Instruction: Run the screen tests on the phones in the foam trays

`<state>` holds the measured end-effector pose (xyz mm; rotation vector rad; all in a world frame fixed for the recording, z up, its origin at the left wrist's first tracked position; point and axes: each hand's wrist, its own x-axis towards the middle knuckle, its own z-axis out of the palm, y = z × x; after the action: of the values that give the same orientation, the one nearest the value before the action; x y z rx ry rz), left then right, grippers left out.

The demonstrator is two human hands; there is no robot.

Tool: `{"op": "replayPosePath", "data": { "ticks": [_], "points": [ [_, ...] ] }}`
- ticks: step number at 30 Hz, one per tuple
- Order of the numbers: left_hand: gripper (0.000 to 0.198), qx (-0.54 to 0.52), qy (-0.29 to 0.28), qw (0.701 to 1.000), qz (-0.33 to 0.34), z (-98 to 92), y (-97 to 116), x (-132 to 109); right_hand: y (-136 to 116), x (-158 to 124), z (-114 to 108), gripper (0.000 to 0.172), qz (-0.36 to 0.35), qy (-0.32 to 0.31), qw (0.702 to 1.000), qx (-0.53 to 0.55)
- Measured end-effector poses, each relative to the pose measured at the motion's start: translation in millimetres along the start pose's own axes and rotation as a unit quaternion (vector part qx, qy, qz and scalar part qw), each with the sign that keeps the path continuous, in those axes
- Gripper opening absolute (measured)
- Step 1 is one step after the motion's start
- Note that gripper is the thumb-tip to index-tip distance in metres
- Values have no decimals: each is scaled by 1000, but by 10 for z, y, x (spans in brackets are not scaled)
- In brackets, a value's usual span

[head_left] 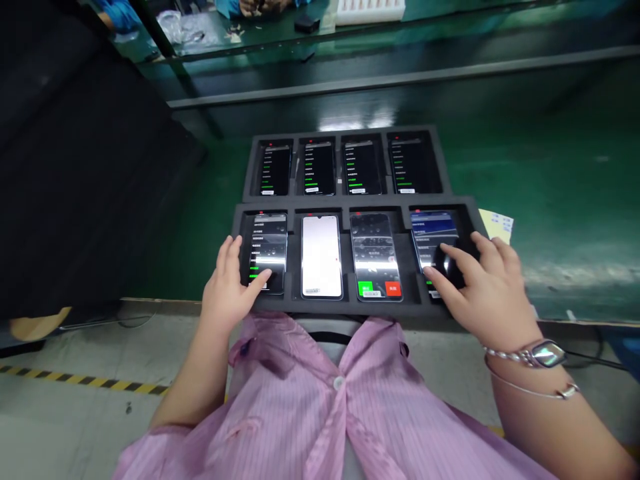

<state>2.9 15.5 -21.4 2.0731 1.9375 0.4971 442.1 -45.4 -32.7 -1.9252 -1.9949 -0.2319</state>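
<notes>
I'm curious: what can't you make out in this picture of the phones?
All in the head view:
Far-right front phone: lower part hidden by the right hand.
Far-left front phone: bottom hidden by the left hand.
Back-row phone screens: text too small.
Co-worker's blue sleeve: cut off by the top edge.

Left hand (227, 287) on leftmost phone (267, 253), right hand (475, 283) on rightmost phone (434, 233), both in foam tray (320, 307) front row.

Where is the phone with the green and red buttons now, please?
In the head view, the green-and-red-button phone lies in the near foam tray, between the white-screened phone and the phone under the right hand.
</notes>
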Motion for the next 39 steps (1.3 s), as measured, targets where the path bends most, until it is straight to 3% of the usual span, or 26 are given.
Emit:
{"op": "replayPosePath", "data": {
  "ticks": [2, 4, 7, 10, 14, 18, 21, 27, 34, 39],
  "points": [
    [89, -9, 7, 1000, 2, 17, -32, 4, 9, 4, -9, 56, -3, 17, 1000, 21],
    [94, -18, 27, 999, 12, 35, -54, -3, 5, 1, -23, 62, -16, 73, 996, 43],
    [96, -8, 80, 995, 67, 47, -9, -53, -66, -24, -67, 58, -40, 131, 988, 73],
    [88, -8, 107, 982, 156, 29, 175, -138, -218, -48, -143, 52, -65, 110, 985, 118],
    [78, -29, 78, 963, 257, 4, 520, -214, -425, -43, -223, 42, -107, 68, 982, 139],
    [61, -32, 58, 947, 314, 59, 752, -207, -549, -43, -169, 39, -136, 48, 979, 148],
    [51, -35, 40, 945, 322, 178, 814, -184, -598, -68, -54, 38, -136, 39, 978, 150],
    [55, -13, 55, 954, 296, 407, 791, -184, -634, -100, 60, 43, -149, 62, 978, 128],
    [49, 17, 50, 955, 293, 386, 823, -197, -640, -91, 52, 43, -150, 78, 979, 111],
    [42, 30, -1, 958, 285, 378, 870, -191, -663, -100, 45, 43, -147, 81, 980, 108]
  ]
}}
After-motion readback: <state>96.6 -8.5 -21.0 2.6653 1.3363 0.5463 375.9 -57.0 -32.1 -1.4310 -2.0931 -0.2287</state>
